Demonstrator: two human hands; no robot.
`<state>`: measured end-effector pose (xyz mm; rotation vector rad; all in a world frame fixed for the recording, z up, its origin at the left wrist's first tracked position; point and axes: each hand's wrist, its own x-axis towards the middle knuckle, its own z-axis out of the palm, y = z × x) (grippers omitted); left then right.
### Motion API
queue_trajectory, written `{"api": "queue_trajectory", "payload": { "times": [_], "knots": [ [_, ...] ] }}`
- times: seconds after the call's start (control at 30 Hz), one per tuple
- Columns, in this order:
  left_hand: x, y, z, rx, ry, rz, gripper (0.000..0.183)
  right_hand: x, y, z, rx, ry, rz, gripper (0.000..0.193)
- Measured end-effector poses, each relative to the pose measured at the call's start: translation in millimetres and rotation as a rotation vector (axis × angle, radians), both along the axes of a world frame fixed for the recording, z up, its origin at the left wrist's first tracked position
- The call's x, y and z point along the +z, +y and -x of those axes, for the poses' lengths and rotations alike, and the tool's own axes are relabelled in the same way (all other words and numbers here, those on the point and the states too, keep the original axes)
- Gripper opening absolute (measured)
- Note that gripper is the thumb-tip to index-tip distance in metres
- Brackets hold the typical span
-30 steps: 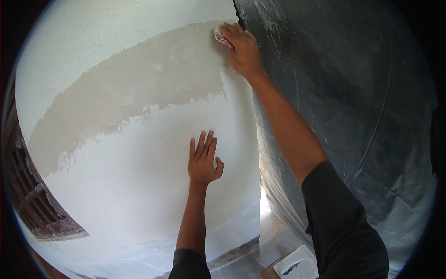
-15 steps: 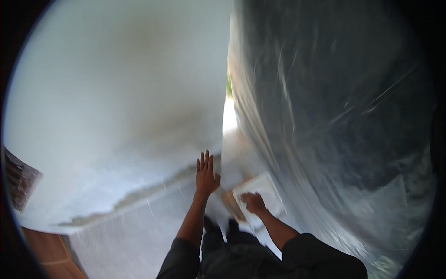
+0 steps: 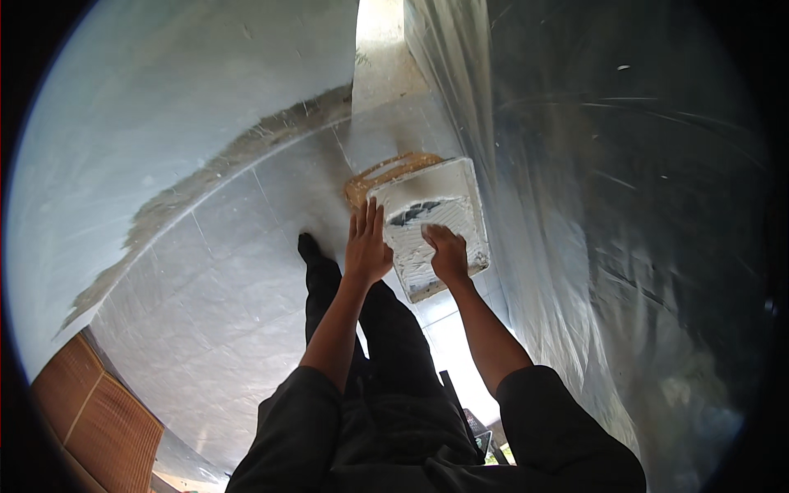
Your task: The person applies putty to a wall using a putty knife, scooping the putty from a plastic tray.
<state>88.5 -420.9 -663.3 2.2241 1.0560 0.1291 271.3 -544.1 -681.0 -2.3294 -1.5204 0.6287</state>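
My left hand (image 3: 367, 251) is held out with its fingers straight and nothing in it. In the picture its fingertips overlap the left edge of a paint tray (image 3: 421, 182); I cannot tell whether they touch. The tray is pale, ribbed and smeared with white paint, with a dark patch in its middle. Over the tray's right part hangs my right hand (image 3: 448, 253), its fingers curled in. What they hold, if anything, is hidden. Beneath the tray's far left side shows a tan, paint-spotted object (image 3: 393, 171).
To the left rises a pale wall (image 3: 181, 107) with a rough grey strip along its foot. Clear plastic sheeting (image 3: 567, 230) hangs on the right. Sheeting also seems to cover the floor (image 3: 218, 279). Brown ribbed panels (image 3: 103, 411) stand at lower left.
My view has tipped down toward the floor, so the tray and my legs show more fully. My left hand now overlaps the tray's edge in the picture. The right hand remains curled over it.
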Motion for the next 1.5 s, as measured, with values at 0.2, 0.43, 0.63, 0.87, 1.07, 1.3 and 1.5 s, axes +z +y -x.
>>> {"api": "queue_trajectory", "payload": {
  "times": [0.2,0.43,0.63,0.87,1.07,1.3,1.5],
  "knots": [
    [-36,11,-7,0.023,-0.041,0.009,0.083,-46,29,12,0.276,-0.145,-0.047,0.04],
    [-45,11,-8,0.041,-0.081,-0.006,0.08,-62,43,30,0.309,-0.18,-0.125,0.037],
    [-47,12,-6,0.032,-0.113,0.002,0.078,-61,19,33,0.367,-0.241,-0.116,0.036],
    [-49,12,-4,0.03,-0.123,-0.004,0.076,-49,34,22,0.415,-0.173,-0.098,0.034],
    [-43,16,-3,-0.013,-0.049,-0.051,0.076,-50,10,27,0.443,-0.228,-0.13,0.03],
    [-46,13,0,0.024,0.01,-0.043,0.076,-35,16,13,0.338,-0.181,-0.081,0.039],
    [-47,9,-10,0.042,0.005,-0.077,0.076,-53,6,21,0.329,-0.341,-0.023,0.042]
  ]
}}
